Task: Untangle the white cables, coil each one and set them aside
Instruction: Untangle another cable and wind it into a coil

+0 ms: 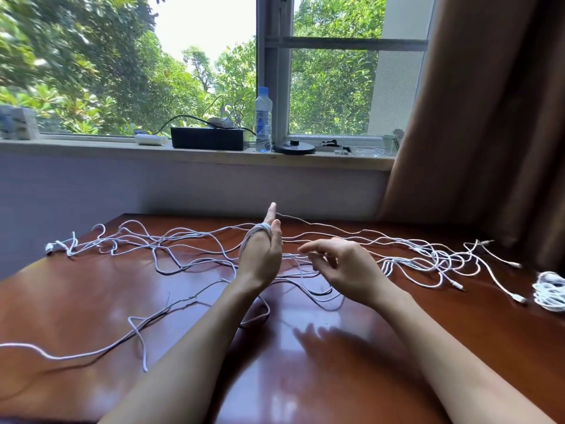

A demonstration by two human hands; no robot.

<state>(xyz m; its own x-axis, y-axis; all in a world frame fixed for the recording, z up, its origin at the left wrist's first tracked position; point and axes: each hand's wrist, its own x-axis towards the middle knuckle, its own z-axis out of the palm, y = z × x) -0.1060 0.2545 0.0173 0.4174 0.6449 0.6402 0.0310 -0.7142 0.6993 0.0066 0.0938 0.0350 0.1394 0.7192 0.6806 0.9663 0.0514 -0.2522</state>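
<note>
Working over the reddish tabletop, with the white cables sprawling tangled across mid-frame, left edge to right, and one coiled bundle sitting apart at the right edge.

Winding one strand round the upright left hand at centre, fingers held straight, turns gathering across them. Hovering the right hand just beside it, fingers loosely curled; too blurred for telling whether pinching a strand.

Probably best: feeding slack with the right hand, lifting the strand over crossings rather than tugging, keeping the turns even and loose enough for slipping off.

Noticing a blue label on the water bottle on the windowsill, upper centre; too small for reading.
</note>
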